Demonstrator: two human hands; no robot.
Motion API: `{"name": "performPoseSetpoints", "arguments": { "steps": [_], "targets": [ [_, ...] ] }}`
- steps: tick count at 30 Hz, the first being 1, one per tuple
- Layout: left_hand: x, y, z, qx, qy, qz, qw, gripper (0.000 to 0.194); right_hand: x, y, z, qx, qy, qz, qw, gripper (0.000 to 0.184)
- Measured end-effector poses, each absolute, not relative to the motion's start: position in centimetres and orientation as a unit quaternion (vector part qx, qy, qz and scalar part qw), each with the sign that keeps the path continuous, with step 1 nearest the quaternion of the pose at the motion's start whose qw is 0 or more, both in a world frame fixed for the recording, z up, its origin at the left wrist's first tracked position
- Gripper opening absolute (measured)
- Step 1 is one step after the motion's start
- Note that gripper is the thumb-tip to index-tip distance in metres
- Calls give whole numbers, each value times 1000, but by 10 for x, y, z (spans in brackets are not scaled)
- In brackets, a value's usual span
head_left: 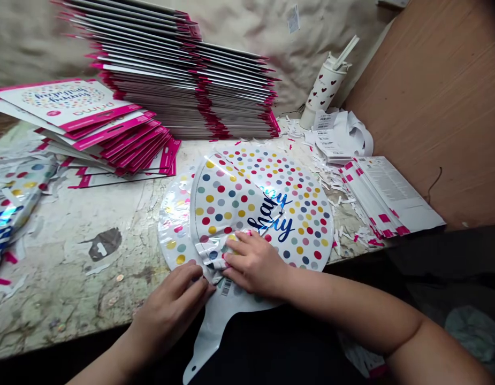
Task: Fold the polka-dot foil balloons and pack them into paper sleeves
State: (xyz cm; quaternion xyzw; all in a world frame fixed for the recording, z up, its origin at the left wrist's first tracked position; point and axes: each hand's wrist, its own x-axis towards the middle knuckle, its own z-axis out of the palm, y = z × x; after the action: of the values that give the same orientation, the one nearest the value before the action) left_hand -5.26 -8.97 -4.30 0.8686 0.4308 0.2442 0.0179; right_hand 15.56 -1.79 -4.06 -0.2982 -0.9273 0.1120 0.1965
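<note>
A flat foil balloon [299, 182], white with coloured dots and blue lettering, lies on the table close to its front edge. Its left part is folded over on top, with creases across the fold. My left hand [177, 299] is closed, pinching foil at the lower left edge beside a small barcode [227, 287]. Spread over the lower part of the fold, my right hand [257, 262] presses the foil down with its fingers apart. The balloon's pale tail [209, 334] hangs past the table edge toward me, with a small hole near its end.
Tall stacks of pink-edged packets [170, 80] stand at the back. A looser pile of printed packets [78, 107] leans at left, near another dotted foil balloon [14, 198]. On the right are a heart-patterned cup [324, 88], a label strip [331, 136], white cards [395, 198] and paper scraps.
</note>
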Motion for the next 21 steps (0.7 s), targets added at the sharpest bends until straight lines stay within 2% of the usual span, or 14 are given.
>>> {"name": "performPoseSetpoints", "arguments": {
  "steps": [3, 9, 13, 16, 18, 21],
  "targets": [
    [-50, -91, -44, 857, 438, 272, -26, 19, 157, -22, -36, -298, -935, 125, 145, 39],
    [-48, -88, -39, 869, 426, 250, -45, 39, 166, -16, -21, -260, -939, 225, 12, 43],
    [-45, -88, -36, 862, 435, 257, -39, 32, 168, -13, -22, -244, -935, 255, -27, 48],
    [-42, -88, -32, 871, 426, 239, -44, 18, 165, -16, -21, -244, -936, 251, -47, 48],
    [-40, -88, -30, 876, 417, 234, -57, 9, 164, -18, -19, -247, -937, 243, -46, 50],
    [-38, -87, -27, 881, 409, 226, -78, 11, 166, -17, -15, -240, -939, 244, -10, 63]
  ]
}}
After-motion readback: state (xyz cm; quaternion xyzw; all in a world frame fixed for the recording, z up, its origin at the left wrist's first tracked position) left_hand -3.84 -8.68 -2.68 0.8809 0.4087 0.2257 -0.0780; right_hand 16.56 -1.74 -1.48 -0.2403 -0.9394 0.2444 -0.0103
